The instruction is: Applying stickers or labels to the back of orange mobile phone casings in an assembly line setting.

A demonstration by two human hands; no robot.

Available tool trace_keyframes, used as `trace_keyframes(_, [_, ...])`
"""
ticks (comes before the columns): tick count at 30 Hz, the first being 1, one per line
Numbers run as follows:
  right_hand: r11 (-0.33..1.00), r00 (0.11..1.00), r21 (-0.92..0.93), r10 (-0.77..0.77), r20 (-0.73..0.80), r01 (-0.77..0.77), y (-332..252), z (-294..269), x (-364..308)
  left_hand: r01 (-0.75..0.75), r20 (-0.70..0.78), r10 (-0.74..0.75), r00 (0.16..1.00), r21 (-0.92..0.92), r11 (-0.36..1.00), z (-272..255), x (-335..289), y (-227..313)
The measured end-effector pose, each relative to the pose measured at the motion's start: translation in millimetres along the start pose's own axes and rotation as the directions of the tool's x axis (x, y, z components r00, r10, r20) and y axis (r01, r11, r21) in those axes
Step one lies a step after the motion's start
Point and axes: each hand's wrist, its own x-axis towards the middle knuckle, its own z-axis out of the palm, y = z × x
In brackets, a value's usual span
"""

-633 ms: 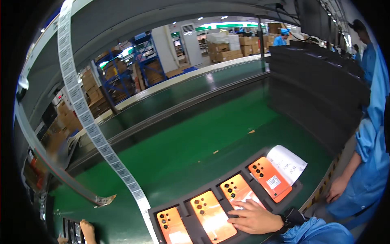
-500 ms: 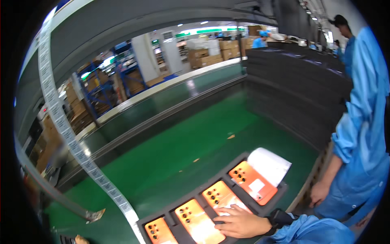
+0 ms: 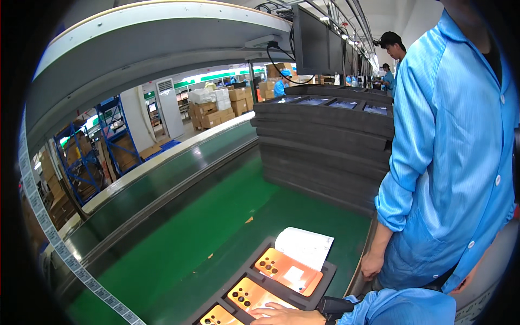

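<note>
- We see our right hand (image 3: 284, 315) at the near edge of the view, lying flat on an orange phone (image 3: 254, 297) in the middle slot of the black foam tray (image 3: 325, 269). The fingers are stretched and close together, pressing on the phone's back and gripping nothing.
- Our left hand is not in the view, so we cannot tell how its fingers stand.
- The tray lies on the green conveyor belt (image 3: 216, 216), near and a little right of centre. It holds two more orange phones: one in the far right slot (image 3: 288, 271), partly under a white paper sheet (image 3: 303, 246), and one at the near left (image 3: 214, 317), cut by the picture's edge.
- To do this well, we judge that the palm should press evenly and the fingertips should stay away from the camera lenses.
- The pressed phone lies face down, its lenses toward the far left. Its long axis runs from far left to near right, parallel to its neighbours.
- At the right a co-worker in a blue coat (image 3: 449, 162) stands just beside the belt, one hand (image 3: 372, 265) hanging near the tray's corner.
- A stack of dark foam trays (image 3: 325, 146) sits farther along the belt.
</note>
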Motion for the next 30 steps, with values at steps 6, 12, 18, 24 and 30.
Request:
trace_keyframes(6, [1.0,1.0,-0.012,0.018,-0.003,-0.018,1.3,3.6,-1.0,0.095,0.158,-0.109,0.981,0.094,0.991,6.4,-0.4,3.7])
trace_keyframes(12, [1.0,1.0,-0.022,0.015,-0.004,-0.015,3.1,2.6,-0.2,0.082,0.119,-0.086,0.989,0.031,0.996,19.2,-4.4,-5.8])
trace_keyframes(18, [1.0,1.0,0.001,0.025,-0.004,-0.025,3.4,5.4,-3.7,0.127,0.0,-0.13,0.992,0.203,0.971,33.6,-14.2,-9.0])
trace_keyframes(24, [1.0,0.999,0.0,0.032,0.007,-0.032,3.3,6.2,-4.0,0.104,-0.374,-0.009,0.927,0.236,0.966,62.0,-29.4,-25.3])
trace_keyframes(30, [0.999,0.999,-0.001,0.037,0.01,-0.037,1.9,5.1,-4.4,0.066,-0.309,0.039,0.95,0.322,0.944,53.6,-23.1,-19.9])
